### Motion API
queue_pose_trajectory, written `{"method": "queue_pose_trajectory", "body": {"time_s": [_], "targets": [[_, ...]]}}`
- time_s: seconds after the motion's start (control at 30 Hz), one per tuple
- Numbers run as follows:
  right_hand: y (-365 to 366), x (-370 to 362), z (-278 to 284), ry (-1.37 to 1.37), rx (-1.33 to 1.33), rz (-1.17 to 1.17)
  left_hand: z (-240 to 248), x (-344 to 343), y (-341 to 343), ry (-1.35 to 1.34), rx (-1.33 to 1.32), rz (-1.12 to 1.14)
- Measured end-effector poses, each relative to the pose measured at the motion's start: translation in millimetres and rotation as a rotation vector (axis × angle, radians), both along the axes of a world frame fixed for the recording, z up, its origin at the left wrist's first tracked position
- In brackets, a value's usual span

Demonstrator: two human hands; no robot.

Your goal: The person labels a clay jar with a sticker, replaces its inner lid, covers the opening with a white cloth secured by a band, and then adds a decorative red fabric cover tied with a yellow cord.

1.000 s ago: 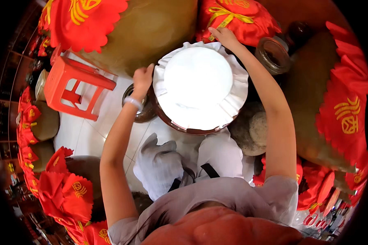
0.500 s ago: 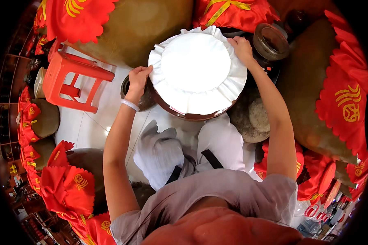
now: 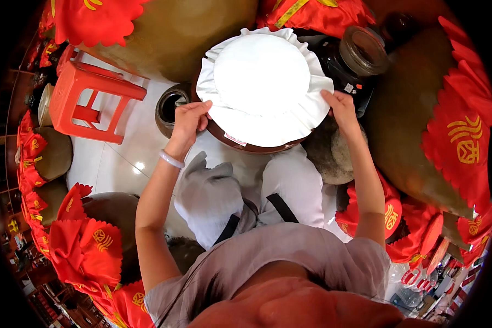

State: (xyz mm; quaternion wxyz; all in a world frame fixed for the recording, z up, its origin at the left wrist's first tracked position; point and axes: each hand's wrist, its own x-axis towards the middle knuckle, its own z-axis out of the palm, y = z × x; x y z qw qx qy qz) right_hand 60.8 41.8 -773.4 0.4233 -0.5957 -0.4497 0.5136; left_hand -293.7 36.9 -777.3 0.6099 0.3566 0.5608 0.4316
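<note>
A white round cloth cover (image 3: 261, 74) with a ruffled edge lies over the top of a brown jar (image 3: 238, 143), whose rim shows below it. My left hand (image 3: 190, 121) pinches the cover's edge at the left, fingers closed on the cloth. At the right side my right hand (image 3: 341, 106) also pinches the ruffled edge between thumb and fingers. A small label peeks out at the jar's near rim.
Left of the jar stand an open dark pot (image 3: 169, 106) and a red plastic stool (image 3: 90, 104). Large brown jars with red cloth covers (image 3: 467, 142) crowd both sides. A glass jar (image 3: 362, 52) stands at the far right, a rough stone-like vessel (image 3: 333, 156) nearer.
My right hand has moved nearer along the cover's right edge. My left hand has come slightly nearer and to the right, still at the left edge.
</note>
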Motion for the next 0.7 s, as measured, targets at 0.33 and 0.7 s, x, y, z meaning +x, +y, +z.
{"method": "queue_pose_trajectory", "body": {"time_s": [0.33, 0.7], "targets": [[25, 21, -52, -0.095, 0.111, -0.144, -12, 6, -43, 0.049, -0.003, 0.051], [-56, -22, -11, 0.077, -0.127, 0.091, 4, -11, -10, -0.150, -0.166, 0.103]]}}
